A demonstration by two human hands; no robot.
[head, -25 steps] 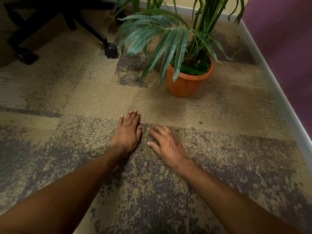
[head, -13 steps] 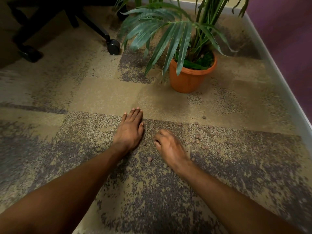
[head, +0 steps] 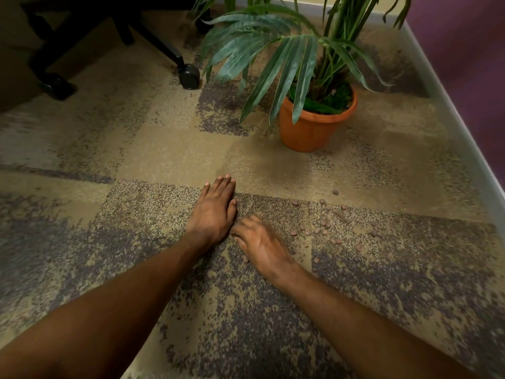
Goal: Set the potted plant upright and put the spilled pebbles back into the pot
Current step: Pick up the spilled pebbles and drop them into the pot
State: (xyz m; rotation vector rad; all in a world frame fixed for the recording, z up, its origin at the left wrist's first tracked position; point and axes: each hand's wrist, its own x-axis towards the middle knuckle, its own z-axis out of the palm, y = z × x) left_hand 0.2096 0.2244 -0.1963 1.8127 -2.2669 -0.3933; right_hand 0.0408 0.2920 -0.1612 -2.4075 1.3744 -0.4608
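An orange pot [head: 311, 129] stands upright on the carpet at the upper right, with long green leaves [head: 276, 61] drooping over its rim. Several small brown pebbles [head: 322, 228] lie scattered on the carpet to the right of my hands. My left hand [head: 214, 212] rests flat on the floor, fingers straight and together, its inner edge turned to my right hand. My right hand [head: 259, 243] lies curled on the carpet against the left thumb, fingers bent under; whatever is beneath it is hidden. One pebble [head: 246, 259] shows at its near edge.
A black office chair base with a caster [head: 189, 76] stands at the upper left, a second caster [head: 56, 86] further left. A pale baseboard [head: 453, 113] and a purple wall run along the right side.
My right hand has slid left across the carpet and curled its fingers, now touching the left hand. The left hand stayed flat. The view shifted slightly, so the pot sits a bit further right.
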